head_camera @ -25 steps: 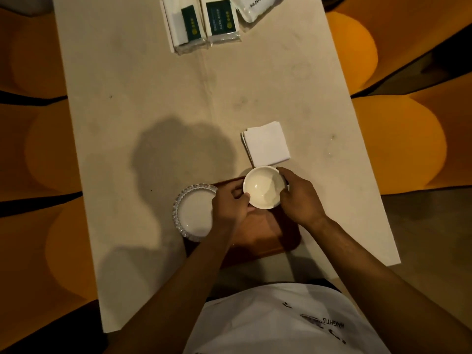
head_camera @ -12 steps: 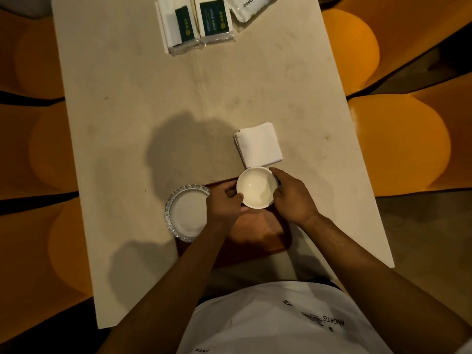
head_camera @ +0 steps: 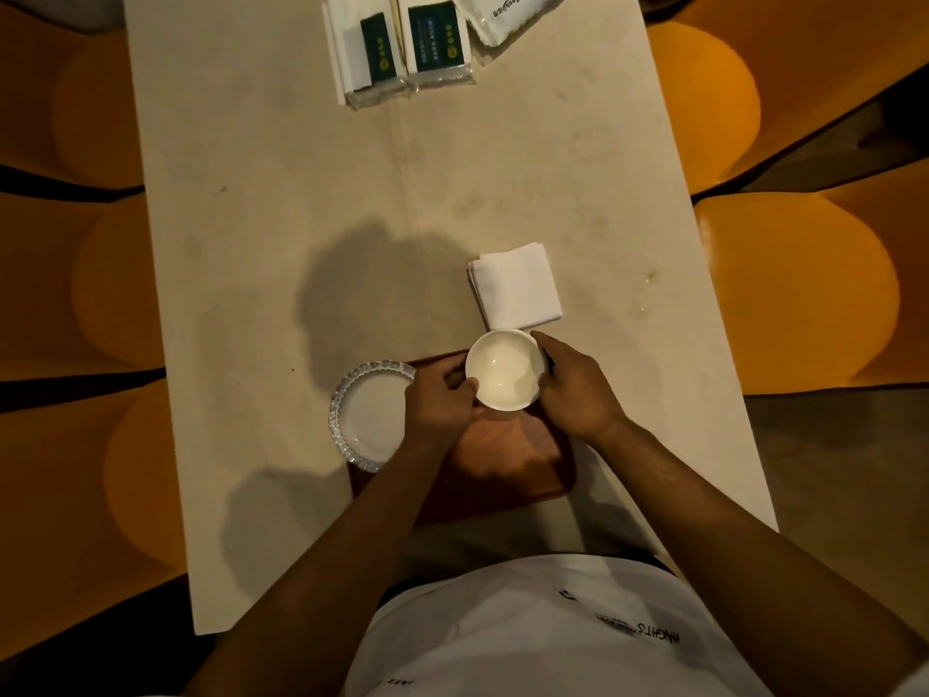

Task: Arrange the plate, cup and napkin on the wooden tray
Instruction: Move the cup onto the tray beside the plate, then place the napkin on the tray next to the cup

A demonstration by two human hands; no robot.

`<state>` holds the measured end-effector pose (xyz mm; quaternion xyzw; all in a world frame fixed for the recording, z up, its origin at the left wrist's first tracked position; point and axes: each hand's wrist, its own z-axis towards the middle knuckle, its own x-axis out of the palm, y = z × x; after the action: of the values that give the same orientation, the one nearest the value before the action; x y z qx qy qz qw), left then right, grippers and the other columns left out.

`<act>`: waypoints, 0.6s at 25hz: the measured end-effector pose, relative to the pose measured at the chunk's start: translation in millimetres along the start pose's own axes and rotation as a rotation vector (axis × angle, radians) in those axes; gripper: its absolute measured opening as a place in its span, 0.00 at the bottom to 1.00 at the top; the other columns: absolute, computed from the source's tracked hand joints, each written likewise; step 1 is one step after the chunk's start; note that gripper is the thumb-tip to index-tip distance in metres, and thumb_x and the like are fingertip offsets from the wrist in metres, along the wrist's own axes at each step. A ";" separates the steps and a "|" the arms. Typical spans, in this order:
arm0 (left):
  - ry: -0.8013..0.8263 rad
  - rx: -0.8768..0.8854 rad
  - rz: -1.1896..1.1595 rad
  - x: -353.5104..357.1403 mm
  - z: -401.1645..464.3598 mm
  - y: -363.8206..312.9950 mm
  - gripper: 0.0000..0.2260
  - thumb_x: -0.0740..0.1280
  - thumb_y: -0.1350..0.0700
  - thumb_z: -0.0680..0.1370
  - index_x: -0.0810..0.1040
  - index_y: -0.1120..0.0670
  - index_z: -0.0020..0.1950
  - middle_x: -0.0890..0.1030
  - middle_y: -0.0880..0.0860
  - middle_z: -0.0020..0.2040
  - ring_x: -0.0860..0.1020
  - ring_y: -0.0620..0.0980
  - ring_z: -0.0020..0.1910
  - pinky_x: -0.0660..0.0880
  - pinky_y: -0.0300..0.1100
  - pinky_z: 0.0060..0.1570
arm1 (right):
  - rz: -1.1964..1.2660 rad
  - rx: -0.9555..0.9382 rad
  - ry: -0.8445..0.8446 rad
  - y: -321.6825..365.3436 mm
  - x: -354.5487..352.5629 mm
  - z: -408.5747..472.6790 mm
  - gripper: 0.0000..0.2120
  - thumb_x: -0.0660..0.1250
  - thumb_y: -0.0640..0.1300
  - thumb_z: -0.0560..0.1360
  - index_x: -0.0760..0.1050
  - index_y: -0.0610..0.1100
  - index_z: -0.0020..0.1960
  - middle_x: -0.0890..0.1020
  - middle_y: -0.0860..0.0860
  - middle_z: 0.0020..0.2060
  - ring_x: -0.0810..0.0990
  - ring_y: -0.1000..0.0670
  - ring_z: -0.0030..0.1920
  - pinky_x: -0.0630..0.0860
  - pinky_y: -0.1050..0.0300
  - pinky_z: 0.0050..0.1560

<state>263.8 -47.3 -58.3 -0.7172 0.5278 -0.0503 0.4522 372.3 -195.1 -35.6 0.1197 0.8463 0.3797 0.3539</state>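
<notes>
A small white cup [head_camera: 505,369] sits over the far right corner of the dark wooden tray [head_camera: 507,460]. My left hand [head_camera: 440,404] grips its left rim and my right hand [head_camera: 578,389] grips its right side. A white plate with a patterned rim [head_camera: 369,415] lies at the tray's left edge, partly over it and partly under my left wrist. A folded white napkin [head_camera: 515,286] rests on the table just beyond the cup, off the tray.
Several packets of tissues [head_camera: 402,42] lie at the far end of the beige table [head_camera: 301,193]. Orange chairs [head_camera: 794,294] stand along both long sides. The table's near edge is close to my body.
Both hands and the cup hold nearly the same place on the tray; only the camera view has shifted slightly.
</notes>
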 end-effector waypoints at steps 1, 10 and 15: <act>0.002 0.002 -0.001 0.0 0.6 -0.1 0.18 0.72 0.60 0.74 0.80 0.51 0.64 0.84 0.47 0.55 0.82 0.48 0.53 0.83 0.54 0.52 | 0.010 -0.004 -0.003 -0.6 0.7 0.4 0.27 0.60 0.54 0.69 0.73 0.51 0.68 0.81 0.48 0.61 0.76 0.51 0.54 0.69 0.59 0.54; -0.071 -0.042 0.067 -6.3 17.2 -9.1 0.13 0.68 0.43 0.74 0.82 0.47 0.54 0.82 0.40 0.43 0.80 0.39 0.46 0.76 0.39 0.47 | -0.150 -0.050 -0.175 -17.2 -12.8 6.3 0.25 0.61 0.48 0.79 0.63 0.50 0.75 0.73 0.47 0.69 0.74 0.47 0.63 0.69 0.57 0.58; -0.017 -0.171 -0.116 -8.1 63.6 -50.7 0.07 0.69 0.52 0.74 0.83 0.54 0.40 0.85 0.51 0.37 0.83 0.51 0.37 0.82 0.47 0.41 | 0.089 0.245 -0.243 -22.3 -37.0 60.6 0.18 0.62 0.44 0.79 0.73 0.42 0.68 0.79 0.45 0.62 0.78 0.46 0.61 0.68 0.62 0.56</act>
<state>331.4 -1.2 -56.7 -0.7830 0.4839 -0.0251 0.3900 442.3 -194.0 -60.9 0.2444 0.8311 0.2716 0.4191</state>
